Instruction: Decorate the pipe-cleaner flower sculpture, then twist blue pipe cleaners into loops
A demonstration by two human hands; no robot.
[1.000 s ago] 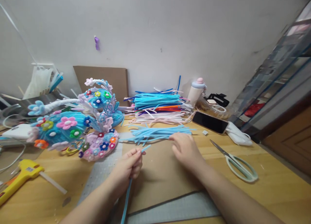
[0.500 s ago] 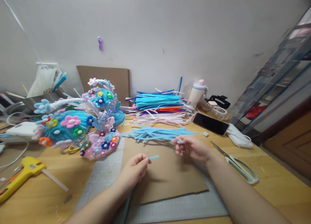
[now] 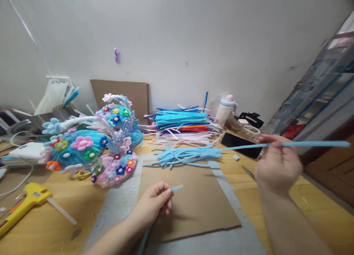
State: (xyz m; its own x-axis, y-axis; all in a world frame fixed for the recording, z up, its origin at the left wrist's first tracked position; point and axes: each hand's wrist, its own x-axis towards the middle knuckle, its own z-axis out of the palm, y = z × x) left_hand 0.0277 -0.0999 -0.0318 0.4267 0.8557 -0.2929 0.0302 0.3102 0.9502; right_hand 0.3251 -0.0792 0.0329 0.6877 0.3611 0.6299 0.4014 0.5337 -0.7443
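Observation:
Near the middle of the cardboard sheet (image 3: 204,203), my left hand (image 3: 157,201) pinches a light blue pipe cleaner (image 3: 177,188). Its short tip sticks out past my thumb and its long end hangs below my wrist. Off to the right, my right hand (image 3: 278,166) is closed on another light blue pipe cleaner (image 3: 320,144), raised above the table and stretching sideways. The left end of that one reaches the loose bundle of light blue pipe cleaners (image 3: 185,154) behind the cardboard. Scissors (image 3: 248,171) lie partly hidden behind my right forearm.
At the left stand flower-covered pipe-cleaner pieces (image 3: 83,148) and a yellow glue gun (image 3: 33,199). Along the wall are a stack of coloured pipe cleaners (image 3: 181,118) and a bottle (image 3: 225,111). A phone (image 3: 240,145) lies at the right, and a cutting mat (image 3: 110,210) is under the cardboard.
My right hand has moved from the bundle's right end out to the right, drawing one pipe cleaner with it. My left hand keeps its pinch in nearly the same place.

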